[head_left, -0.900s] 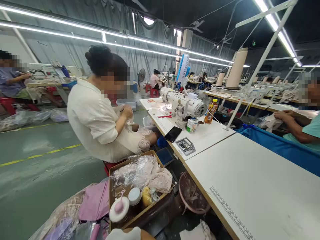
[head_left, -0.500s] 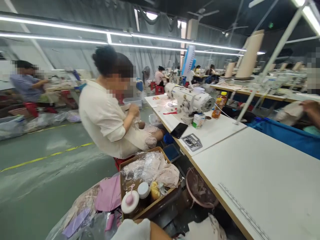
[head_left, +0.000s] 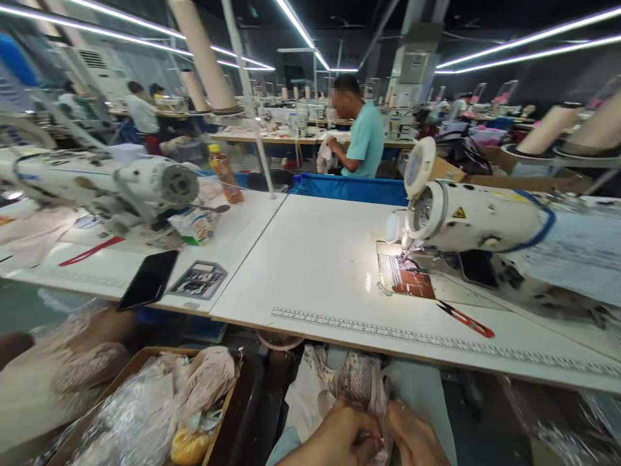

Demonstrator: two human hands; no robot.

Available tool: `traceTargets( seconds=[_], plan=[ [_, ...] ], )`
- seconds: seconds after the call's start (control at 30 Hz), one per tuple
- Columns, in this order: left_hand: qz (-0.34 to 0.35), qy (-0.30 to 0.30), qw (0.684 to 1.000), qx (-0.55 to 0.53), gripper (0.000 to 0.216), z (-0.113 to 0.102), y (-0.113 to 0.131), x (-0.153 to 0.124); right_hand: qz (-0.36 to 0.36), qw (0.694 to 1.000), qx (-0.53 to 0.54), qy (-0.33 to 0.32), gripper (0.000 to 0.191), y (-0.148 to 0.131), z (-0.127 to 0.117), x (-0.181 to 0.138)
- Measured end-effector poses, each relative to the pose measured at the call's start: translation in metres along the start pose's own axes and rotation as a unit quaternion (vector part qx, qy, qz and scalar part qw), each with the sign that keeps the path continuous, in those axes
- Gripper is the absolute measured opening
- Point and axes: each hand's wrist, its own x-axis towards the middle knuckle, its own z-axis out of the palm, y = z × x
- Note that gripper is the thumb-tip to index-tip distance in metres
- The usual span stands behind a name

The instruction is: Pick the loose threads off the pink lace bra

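Both my hands are at the bottom edge, below the table's front. My left hand (head_left: 334,437) and my right hand (head_left: 414,440) are closed side by side on a piece of pale patterned fabric (head_left: 361,382) that rises between them in my lap. Ahead on the white table (head_left: 320,259) stands my sewing machine (head_left: 475,217), its lamp lighting the needle plate (head_left: 405,278). Red thread snips (head_left: 466,318) lie to the right of the plate. A printed ruler strip (head_left: 369,327) runs along the table's front edge.
To the left a second sewing machine (head_left: 140,188), a black phone (head_left: 148,279), a drink bottle (head_left: 224,173) and a carton stand on the neighbouring table. A cardboard box (head_left: 145,414) of bagged fabric sits low left. A person in a teal shirt (head_left: 363,139) works beyond a blue bin.
The view has swung right, from the seated co-worker in white to my own machine. My two hands, unseen before, now show at the bottom, closed on the fabric.
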Motion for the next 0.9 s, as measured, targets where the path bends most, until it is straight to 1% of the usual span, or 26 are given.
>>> traceTargets(
  seconds=[0.03,0.1,0.17,0.23,0.3,0.37,0.43,0.5,0.57,0.63,0.73,0.9],
  plan=[
    [0.003,-0.014,1.0,-0.023,0.009,-0.004,0.005,-0.003,0.0,1.0,-0.016,0.022,0.041,0.004,-0.003,0.002],
    [0.002,-0.024,0.999,-0.048,0.014,-0.011,0.013,-0.005,0.033,0.998,-0.03,0.053,0.042,0.009,-0.012,0.007],
    [-0.012,0.01,0.999,-0.033,0.02,-0.016,0.022,-0.004,0.073,0.996,-0.027,0.048,0.039,0.006,-0.02,0.012],
    [-0.018,0.054,0.998,-0.011,0.024,-0.02,0.031,-0.003,0.083,0.996,-0.026,0.034,0.033,-0.004,-0.027,0.016],
    [-0.016,0.077,0.997,-0.028,0.025,-0.023,0.04,-0.002,0.066,0.996,-0.035,0.041,0.024,-0.018,-0.032,0.02],
    [-0.037,0.085,0.992,-0.08,0.026,-0.026,0.045,0.0,0.037,0.996,-0.053,0.063,0.018,-0.03,-0.035,0.024],
    [-0.088,0.088,0.984,-0.124,0.03,-0.028,0.045,0.001,0.024,0.997,-0.063,0.042,0.023,-0.036,-0.036,0.026],
    [-0.104,0.088,0.977,-0.163,0.033,-0.029,0.043,0.0,0.022,0.997,-0.068,0.025,0.029,-0.039,-0.036,0.026],
    [-0.096,0.086,0.975,-0.183,0.032,-0.029,0.042,-0.001,0.004,0.997,-0.071,0.018,0.031,-0.041,-0.035,0.026],
    [-0.083,0.082,0.976,-0.183,0.031,-0.028,0.044,-0.003,-0.034,0.996,-0.083,0.017,0.035,-0.044,-0.034,0.027],
    [-0.079,0.075,0.977,-0.183,0.034,-0.027,0.046,-0.004,-0.085,0.987,-0.132,0.019,0.04,-0.048,-0.034,0.031],
    [-0.093,0.061,0.974,-0.197,0.037,-0.028,0.045,-0.003,-0.131,0.968,-0.214,0.008,0.037,-0.049,-0.034,0.038]
  ],
)
